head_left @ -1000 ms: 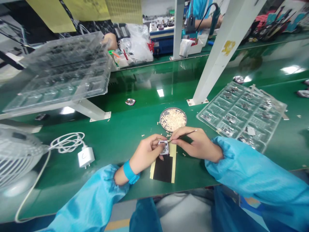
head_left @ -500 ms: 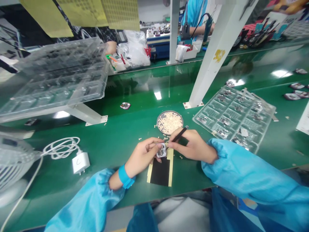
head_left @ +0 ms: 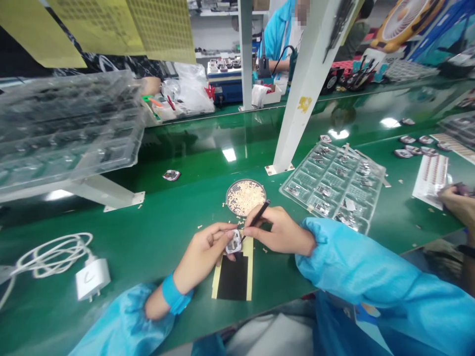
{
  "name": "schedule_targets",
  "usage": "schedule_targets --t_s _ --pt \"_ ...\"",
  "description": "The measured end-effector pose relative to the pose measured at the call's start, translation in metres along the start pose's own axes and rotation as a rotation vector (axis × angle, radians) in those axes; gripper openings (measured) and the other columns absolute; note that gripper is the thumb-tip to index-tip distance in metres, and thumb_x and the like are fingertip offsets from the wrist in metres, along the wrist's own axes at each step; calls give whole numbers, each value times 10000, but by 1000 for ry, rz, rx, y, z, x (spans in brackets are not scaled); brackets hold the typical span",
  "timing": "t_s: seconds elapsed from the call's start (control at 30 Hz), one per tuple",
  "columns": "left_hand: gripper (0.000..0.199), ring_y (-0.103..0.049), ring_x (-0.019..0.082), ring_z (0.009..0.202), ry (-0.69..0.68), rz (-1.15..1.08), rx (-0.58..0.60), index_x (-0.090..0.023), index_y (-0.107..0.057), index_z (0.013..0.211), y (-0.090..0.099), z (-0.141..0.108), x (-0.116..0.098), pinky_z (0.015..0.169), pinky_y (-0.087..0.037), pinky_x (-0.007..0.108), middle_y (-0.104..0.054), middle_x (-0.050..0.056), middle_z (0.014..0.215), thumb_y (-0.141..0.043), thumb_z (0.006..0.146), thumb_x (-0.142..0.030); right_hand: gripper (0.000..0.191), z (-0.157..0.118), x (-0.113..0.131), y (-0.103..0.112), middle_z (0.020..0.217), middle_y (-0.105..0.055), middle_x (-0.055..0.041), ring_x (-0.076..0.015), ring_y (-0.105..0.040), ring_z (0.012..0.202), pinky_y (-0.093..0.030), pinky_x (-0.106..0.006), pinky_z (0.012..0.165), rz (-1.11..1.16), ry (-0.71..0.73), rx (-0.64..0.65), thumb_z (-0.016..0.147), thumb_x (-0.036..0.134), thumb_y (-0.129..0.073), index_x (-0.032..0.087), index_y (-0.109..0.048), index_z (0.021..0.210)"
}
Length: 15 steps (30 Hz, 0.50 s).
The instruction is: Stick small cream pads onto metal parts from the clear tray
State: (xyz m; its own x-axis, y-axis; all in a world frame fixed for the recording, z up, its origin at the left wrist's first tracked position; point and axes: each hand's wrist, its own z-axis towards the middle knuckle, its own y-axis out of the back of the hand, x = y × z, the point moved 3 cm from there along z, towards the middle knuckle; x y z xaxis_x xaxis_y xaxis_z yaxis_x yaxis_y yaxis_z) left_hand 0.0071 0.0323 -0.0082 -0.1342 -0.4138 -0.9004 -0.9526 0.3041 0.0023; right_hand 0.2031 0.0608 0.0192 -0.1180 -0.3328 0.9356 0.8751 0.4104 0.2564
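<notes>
Head view: left hand (head_left: 203, 252), fingers pinching small squarish pale casing (head_left: 233, 242), smooth, rounded corners, above black rectangular sheet (head_left: 233, 278) near desk's front edge. Right hand (head_left: 279, 228), fingers closed round slim dark tool (head_left: 260, 213), tip beside casing.

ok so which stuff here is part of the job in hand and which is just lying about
In use:
- square part, in the left hand
- black tool, in the right hand
- probably the black pad and round dish

Apparently lying about:
- white charger
- yellow fan
</notes>
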Motion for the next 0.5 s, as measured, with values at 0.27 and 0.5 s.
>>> schedule_targets --t_s 0.27,0.5 --pt "467 -623 109 549 6 -33 2 -127 -596 1155 -1 0 -2 432 -415 122 -701 63 763 -647 852 -480 213 -1 -3 1 900 -681 0 -103 -662 782 -558 -183 741 -24 2 1 783 186 -802 159 -662 940" --pt "499 -624 111 555 3 -30 2 -125 -574 1190 0 0 -2 427 -406 126 -703 73 779 -637 858 -492 133 0 -2 0 922 -674 -30 -119 -667 813 -564 -210 754 35 -30 5 844 202 -737 140 -668 939"
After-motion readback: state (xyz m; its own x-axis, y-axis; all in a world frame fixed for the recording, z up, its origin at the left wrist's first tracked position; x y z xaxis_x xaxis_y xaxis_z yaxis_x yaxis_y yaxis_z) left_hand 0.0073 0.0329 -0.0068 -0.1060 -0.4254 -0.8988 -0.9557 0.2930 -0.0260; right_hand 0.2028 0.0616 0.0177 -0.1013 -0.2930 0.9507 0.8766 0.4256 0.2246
